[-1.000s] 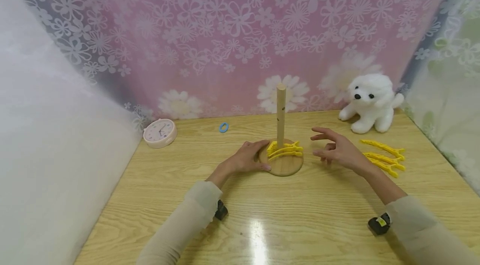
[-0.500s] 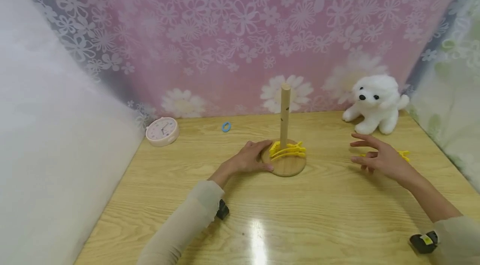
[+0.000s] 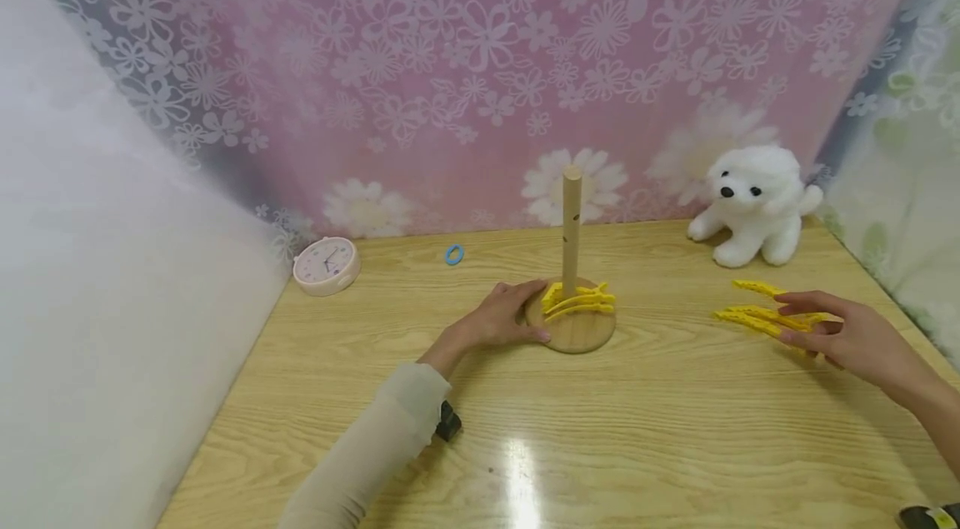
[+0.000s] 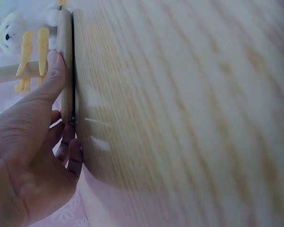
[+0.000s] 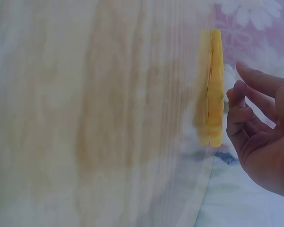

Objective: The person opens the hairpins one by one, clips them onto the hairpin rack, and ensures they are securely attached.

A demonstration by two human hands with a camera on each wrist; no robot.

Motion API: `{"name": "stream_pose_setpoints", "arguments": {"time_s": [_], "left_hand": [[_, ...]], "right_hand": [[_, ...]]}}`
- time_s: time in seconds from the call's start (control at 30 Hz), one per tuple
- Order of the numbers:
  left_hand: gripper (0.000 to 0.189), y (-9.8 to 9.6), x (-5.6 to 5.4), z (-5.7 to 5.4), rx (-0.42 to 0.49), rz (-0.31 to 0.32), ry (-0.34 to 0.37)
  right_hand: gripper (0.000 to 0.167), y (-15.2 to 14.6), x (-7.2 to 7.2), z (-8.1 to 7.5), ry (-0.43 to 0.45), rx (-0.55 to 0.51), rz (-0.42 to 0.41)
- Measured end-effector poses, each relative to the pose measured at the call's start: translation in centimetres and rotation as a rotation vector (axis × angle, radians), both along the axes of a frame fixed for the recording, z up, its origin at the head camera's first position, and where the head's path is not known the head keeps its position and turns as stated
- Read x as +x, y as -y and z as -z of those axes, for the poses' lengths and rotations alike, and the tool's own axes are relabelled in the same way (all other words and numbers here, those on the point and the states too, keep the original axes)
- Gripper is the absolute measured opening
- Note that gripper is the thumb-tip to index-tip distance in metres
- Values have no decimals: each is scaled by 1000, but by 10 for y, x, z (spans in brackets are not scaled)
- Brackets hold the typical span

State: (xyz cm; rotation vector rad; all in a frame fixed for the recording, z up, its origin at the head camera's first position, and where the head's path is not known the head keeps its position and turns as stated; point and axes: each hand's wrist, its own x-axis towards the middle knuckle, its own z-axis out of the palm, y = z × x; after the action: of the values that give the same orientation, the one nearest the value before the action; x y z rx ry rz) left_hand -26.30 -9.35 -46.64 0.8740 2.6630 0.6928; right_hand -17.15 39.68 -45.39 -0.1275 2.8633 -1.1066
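Note:
In the head view, my left hand [image 3: 498,316] grips the left edge of the round base [image 3: 581,337] of an upright wooden pole stand [image 3: 572,233]. The left wrist view has the thumb on the base's upper face and the fingers bent around its rim. Yellow hair clips [image 3: 585,308] surround the pole's foot; two of these clips [image 4: 43,52] show beside the thumb. Farther right, my right hand [image 3: 855,341] hovers with loosely bent fingers over several more yellow clips [image 3: 750,321], covering part of them. A gap separates its fingertips from the clip [image 5: 215,90] in the right wrist view.
A white plush dog [image 3: 757,204] sits behind the loose clips. A pink alarm clock [image 3: 326,266] and a small blue ring [image 3: 453,254] lie toward the back left of the wooden table [image 3: 637,446]. A floral curtain [image 3: 450,96] hangs behind.
My right hand has moved right, from beside the stand to the loose yellow clips. The left hand keeps its grip on the base, and the stand stays put.

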Motion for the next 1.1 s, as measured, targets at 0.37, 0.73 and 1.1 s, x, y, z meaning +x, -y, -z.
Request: {"name": "stream_pose_setpoints", "arguments": {"time_s": [0.37, 0.73, 1.1], "left_hand": [[96, -1, 0, -2, -14, -3, 6], [96, -1, 2, -1, -11, -6, 30], [97, 0, 4, -3, 1, 0, 32]], "right_hand": [[54, -20, 9, 6, 16, 66, 27], [55, -20, 18, 6, 33, 160, -26], [56, -18, 19, 12, 12, 117, -105]]}}
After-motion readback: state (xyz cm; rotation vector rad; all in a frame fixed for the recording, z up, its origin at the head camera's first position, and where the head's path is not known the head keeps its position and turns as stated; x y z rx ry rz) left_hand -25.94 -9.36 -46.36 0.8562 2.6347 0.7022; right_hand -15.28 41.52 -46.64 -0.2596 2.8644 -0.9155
